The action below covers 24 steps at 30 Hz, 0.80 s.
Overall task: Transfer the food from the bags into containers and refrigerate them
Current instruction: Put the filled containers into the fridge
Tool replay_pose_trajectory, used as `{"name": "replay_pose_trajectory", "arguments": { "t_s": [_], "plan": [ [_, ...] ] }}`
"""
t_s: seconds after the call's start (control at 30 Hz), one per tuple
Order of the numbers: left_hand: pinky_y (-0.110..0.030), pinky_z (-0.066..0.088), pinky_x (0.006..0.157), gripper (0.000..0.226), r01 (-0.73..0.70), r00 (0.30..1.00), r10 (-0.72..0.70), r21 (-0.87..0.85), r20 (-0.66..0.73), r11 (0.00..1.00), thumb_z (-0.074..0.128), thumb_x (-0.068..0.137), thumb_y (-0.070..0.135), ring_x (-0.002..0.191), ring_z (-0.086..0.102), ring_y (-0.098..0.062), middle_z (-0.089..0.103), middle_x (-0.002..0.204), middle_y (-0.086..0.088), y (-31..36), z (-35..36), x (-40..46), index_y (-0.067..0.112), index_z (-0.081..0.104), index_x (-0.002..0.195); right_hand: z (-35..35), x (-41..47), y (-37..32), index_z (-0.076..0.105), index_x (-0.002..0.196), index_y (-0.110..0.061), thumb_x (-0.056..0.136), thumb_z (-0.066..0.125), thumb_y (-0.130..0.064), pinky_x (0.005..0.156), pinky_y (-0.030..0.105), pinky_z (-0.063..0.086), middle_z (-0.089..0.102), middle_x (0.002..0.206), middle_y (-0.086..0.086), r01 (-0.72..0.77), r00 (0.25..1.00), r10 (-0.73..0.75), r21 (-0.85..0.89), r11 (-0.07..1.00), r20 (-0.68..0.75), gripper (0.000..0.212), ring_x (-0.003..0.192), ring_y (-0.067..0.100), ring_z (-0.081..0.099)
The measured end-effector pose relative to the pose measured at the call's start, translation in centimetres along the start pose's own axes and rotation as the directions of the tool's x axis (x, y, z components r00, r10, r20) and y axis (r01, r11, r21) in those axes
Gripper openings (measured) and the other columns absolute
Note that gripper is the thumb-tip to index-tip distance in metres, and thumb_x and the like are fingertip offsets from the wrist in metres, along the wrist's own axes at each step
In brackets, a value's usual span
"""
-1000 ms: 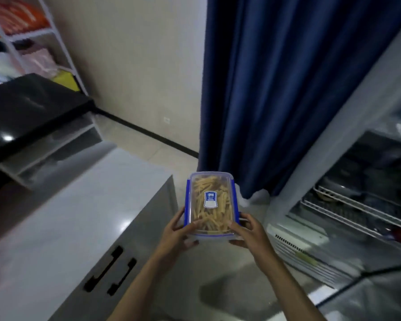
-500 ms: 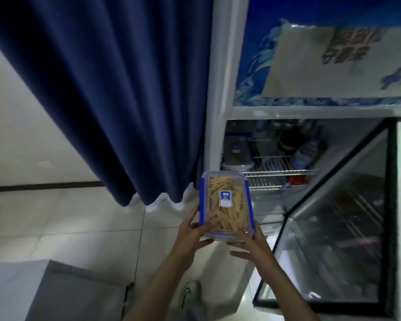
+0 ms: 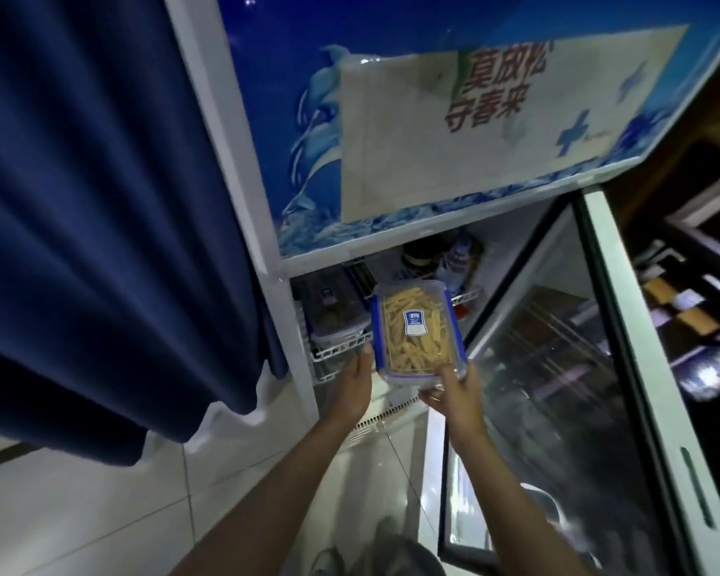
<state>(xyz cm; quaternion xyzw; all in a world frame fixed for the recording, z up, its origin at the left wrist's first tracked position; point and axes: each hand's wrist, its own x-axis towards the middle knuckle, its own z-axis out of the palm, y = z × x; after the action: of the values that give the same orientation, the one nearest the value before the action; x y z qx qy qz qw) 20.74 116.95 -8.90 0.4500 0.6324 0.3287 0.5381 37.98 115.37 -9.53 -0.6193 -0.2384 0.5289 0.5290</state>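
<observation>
A dark blue curtain [image 3: 100, 201] hangs beside the display refrigerator [image 3: 454, 139], whose glass door [image 3: 566, 409] stands open. A lidded container [image 3: 333, 313] sits on the wire shelf [image 3: 341, 349] inside. Before that shelf, the clear blue-clipped container of pale food strips [image 3: 414, 332] is held up: left hand [image 3: 352, 386] clasps its near left corner, right hand [image 3: 454, 392] grips its near right corner, thumb on the lid.

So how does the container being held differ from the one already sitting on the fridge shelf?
The held container is up in the air, gripped by the left hand and right hand; the shelf container rests on the white wire rack. The held one shows pale yellow strips and blue lid clips; the shelf one looks darker inside, its contents unclear. Both are clear, lidded and rectangular.
</observation>
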Motion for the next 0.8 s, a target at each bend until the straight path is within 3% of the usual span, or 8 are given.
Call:
{"name": "replay_pose_trajectory", "arguments": {
  "t_s": [0.07,0.17,0.27,0.37,0.5,0.6,0.7,0.8],
  "plan": [
    [-0.035,0.039,0.109,0.053,-0.105,0.992,0.117,0.233,-0.041,0.967,0.029,0.11,0.053,0.136,0.052,-0.025,0.058,0.143,-0.003,-0.7,-0.2,3.4,0.02,0.06,0.139,0.1,2.7,-1.0,0.049,0.127,-0.021,0.1,0.063,-0.018,0.073,0.043,0.062,0.065,0.119,0.013,0.026,1.0,-0.026,-0.026,0.999,0.007,0.031,0.092,0.028,0.071],
    [-0.047,0.03,0.121,0.045,-0.177,0.968,0.25,0.694,-0.005,0.698,0.042,0.109,0.027,0.152,0.028,-0.035,0.033,0.162,-0.012,-2.5,-0.8,7.3,0.021,0.044,0.153,0.7,7.1,-1.6,0.049,0.13,-0.026,0.101,0.06,-0.016,0.079,0.047,0.06,0.067,0.117,0.013,0.058,0.998,-0.055,-0.077,0.995,0.042,0.033,0.093,0.03,0.07],
    [-0.05,0.009,0.128,0.071,-0.148,0.973,0.23,0.834,0.026,0.531,0.051,0.104,0.026,0.159,0.007,-0.032,0.01,0.172,-0.009,-4.4,-1.1,9.0,0.025,0.016,0.165,1.6,11.4,-1.1,0.044,0.141,-0.029,0.101,0.06,-0.019,0.065,0.039,0.063,0.066,0.122,0.009,0.077,0.995,-0.066,-0.145,0.986,0.078,0.045,0.101,0.032,0.071],
    [-0.054,0.004,0.128,0.081,-0.104,0.979,0.202,0.91,0.024,0.401,0.049,0.103,0.037,0.161,0.0,-0.028,0.0,0.174,-0.007,-6.5,-1.0,9.3,0.021,0.0,0.166,2.2,15.2,-1.0,0.043,0.141,-0.026,0.101,0.059,-0.018,0.064,0.038,0.06,0.064,0.121,0.01,0.074,0.994,-0.059,-0.168,0.983,0.09,0.043,0.096,0.027,0.069],
    [-0.055,0.006,0.127,0.087,-0.092,0.976,0.219,0.924,0.009,0.372,0.047,0.1,0.022,0.161,-0.005,-0.028,-0.006,0.175,-0.005,-8.4,-1.2,9.2,0.016,-0.012,0.164,2.7,19.5,-0.4,0.04,0.139,-0.028,0.104,0.057,-0.018,0.061,0.042,0.062,0.061,0.113,0.013,0.034,0.995,-0.013,-0.209,0.977,0.101,0.041,0.091,0.037,0.066],
    [-0.055,0.005,0.127,0.086,-0.095,0.966,0.26,0.911,-0.014,0.402,0.047,0.101,0.02,0.161,-0.001,-0.028,-0.002,0.174,-0.003,-8.7,-0.8,9.6,0.018,-0.009,0.165,3.4,22.1,0.3,0.034,0.143,-0.026,0.103,0.058,-0.019,0.076,0.058,0.058,0.059,0.108,0.019,0.02,0.993,0.009,-0.239,0.971,0.121,0.047,0.086,0.04,0.065],
    [-0.054,0.008,0.127,0.083,-0.068,0.96,0.276,0.91,-0.053,0.409,0.048,0.101,0.024,0.159,0.006,-0.027,0.005,0.174,-0.001,-9.0,-0.5,10.2,0.019,-0.002,0.166,4.4,23.9,1.5,0.03,0.126,-0.021,0.104,0.056,-0.021,0.061,0.049,0.058,0.055,0.097,0.017,0.007,0.987,0.045,-0.322,0.947,0.154,0.033,0.079,0.036,0.062],
    [-0.054,0.021,0.122,0.082,-0.061,0.944,0.321,0.913,-0.078,0.402,0.054,0.093,0.022,0.153,0.023,-0.03,0.021,0.169,-0.002,-9.6,-0.5,10.9,0.017,0.015,0.165,5.3,27.4,3.3,0.038,0.106,-0.017,0.102,0.057,-0.022,0.062,0.054,0.059,0.056,0.101,0.024,0.075,0.991,-0.018,-0.44,0.895,0.133,0.02,0.081,0.035,0.063]
  ]
}}
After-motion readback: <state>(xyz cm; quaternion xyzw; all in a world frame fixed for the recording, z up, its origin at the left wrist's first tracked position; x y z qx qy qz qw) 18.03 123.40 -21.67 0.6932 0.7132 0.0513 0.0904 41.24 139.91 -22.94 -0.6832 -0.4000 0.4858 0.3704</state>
